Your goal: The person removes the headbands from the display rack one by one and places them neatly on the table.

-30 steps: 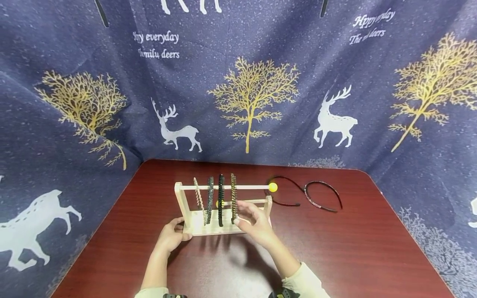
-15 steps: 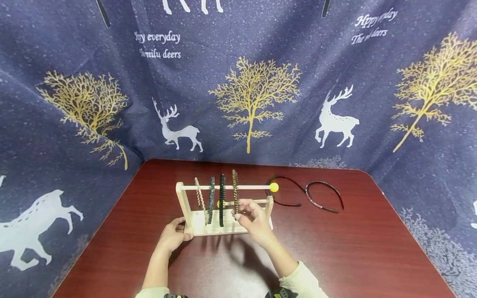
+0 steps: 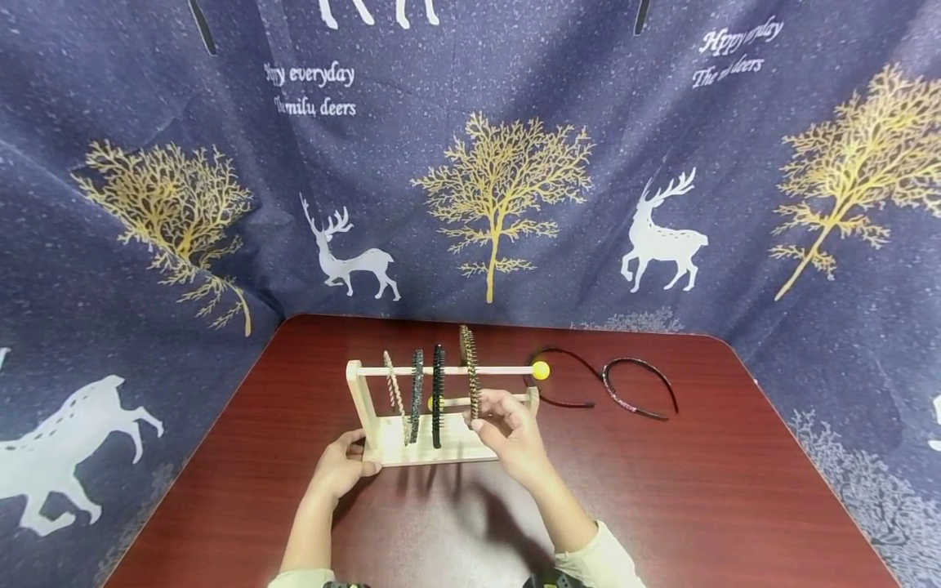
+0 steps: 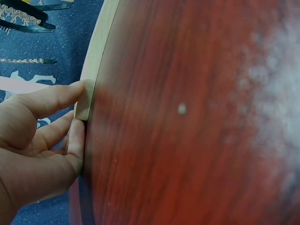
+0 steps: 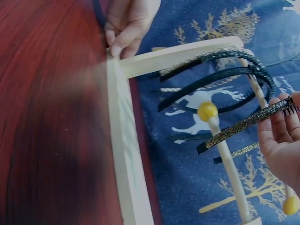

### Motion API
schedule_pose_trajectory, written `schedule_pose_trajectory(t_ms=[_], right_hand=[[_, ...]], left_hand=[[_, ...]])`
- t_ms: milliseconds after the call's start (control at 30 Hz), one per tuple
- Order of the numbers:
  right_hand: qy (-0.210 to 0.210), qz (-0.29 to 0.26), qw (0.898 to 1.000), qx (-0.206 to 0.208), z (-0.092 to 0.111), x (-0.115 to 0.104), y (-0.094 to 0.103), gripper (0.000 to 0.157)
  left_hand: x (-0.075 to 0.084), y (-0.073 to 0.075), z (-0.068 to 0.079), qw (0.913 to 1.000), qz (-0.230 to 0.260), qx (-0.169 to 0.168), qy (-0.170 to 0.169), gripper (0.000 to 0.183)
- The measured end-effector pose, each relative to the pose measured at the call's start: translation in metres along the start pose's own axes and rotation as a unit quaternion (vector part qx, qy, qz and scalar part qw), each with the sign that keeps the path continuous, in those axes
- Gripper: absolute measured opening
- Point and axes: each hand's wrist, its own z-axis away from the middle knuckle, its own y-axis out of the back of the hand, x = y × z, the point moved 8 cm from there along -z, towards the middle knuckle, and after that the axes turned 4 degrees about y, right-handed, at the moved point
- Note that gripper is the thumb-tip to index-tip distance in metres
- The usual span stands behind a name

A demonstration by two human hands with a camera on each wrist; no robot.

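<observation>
My left hand (image 3: 340,467) grips the left end of a pale wooden headband rack (image 3: 400,452); in the left wrist view its thumb and fingers pinch the base corner. My right hand (image 3: 516,439) pinches the lower part of a gold-and-black glittery toothed headband (image 3: 473,371), raised at the rack's upper rod (image 3: 507,370). Whether this headband still loops over the rod, I cannot tell. Left of it, a black toothed headband (image 3: 438,408), a dark glittery headband (image 3: 416,400) and a beige braided headband (image 3: 394,392) hang on that rod.
Two more thin headbands lie on the red-brown table (image 3: 698,490) at the right rear: a dark one (image 3: 569,353) and one with a pinkish section (image 3: 621,400). Yellow balls (image 3: 541,370) cap the rod ends. A blue cloth (image 3: 485,49) with deer and trees hangs behind.
My right hand has lifted the gold-and-black headband upward and slightly right, away from the black one. The left hand has stayed on the rack's corner.
</observation>
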Motion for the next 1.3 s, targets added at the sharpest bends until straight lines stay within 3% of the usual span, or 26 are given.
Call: schedule_pose_trajectory(t_ms=[200,400,1033,1300], right_hand=[[0.041,0.004,0.999,0.01,-0.002,-0.018,0.01,0.025],[0.036,0.004,0.999,0.028,-0.004,-0.027,0.021,0.025],[0.11,-0.07,0.99,0.062,-0.007,-0.076,0.052,0.041],[0.104,-0.081,0.987,0.095,-0.004,-0.084,0.069,0.045]], left_hand=[[0.0,0.0,0.0,1.0,-0.007,0.003,-0.003,0.068],[0.001,0.001,0.0,0.9999,-0.005,0.005,-0.007,0.067],[-0.003,0.0,-0.002,1.0,-0.001,-0.001,0.0,0.068],[-0.003,0.0,-0.002,1.0,0.005,-0.004,0.0,0.068]])
